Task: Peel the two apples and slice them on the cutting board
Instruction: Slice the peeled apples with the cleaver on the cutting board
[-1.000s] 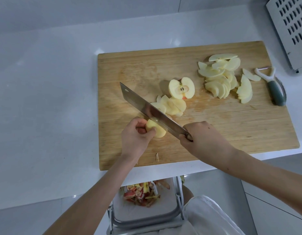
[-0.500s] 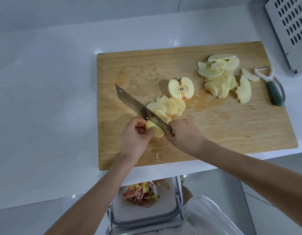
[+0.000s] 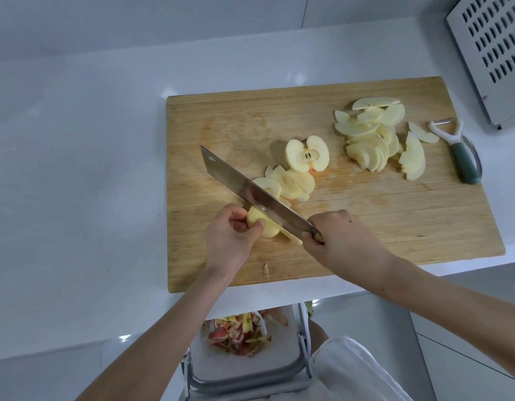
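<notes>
Cleaver at work on a peeled apple piece, wooden board, white counter.

The white counter (image 3: 76, 169) fills most of the frame, and the cutting board (image 3: 395, 221) lies across its centre and right. At bottom centre, below the counter edge, a stool (image 3: 244, 369) carries a heap of red and yellow peelings (image 3: 241, 334). The cleaver (image 3: 250, 192) runs diagonally through the middle of the frame, with the right hand (image 3: 340, 238) curled tight round its handle. The left hand (image 3: 230, 235), just left of the blade, pinches a peeled apple piece (image 3: 262, 224) with bent fingertips, and the blade lies against it. A large pile of slices (image 3: 372, 134) sits at upper right. A smaller fan of slices (image 3: 293, 183) lies beside the blade, with an apple half (image 3: 306, 154) just above it. The peeler (image 3: 461, 157) lies at the board's right edge.
</notes>
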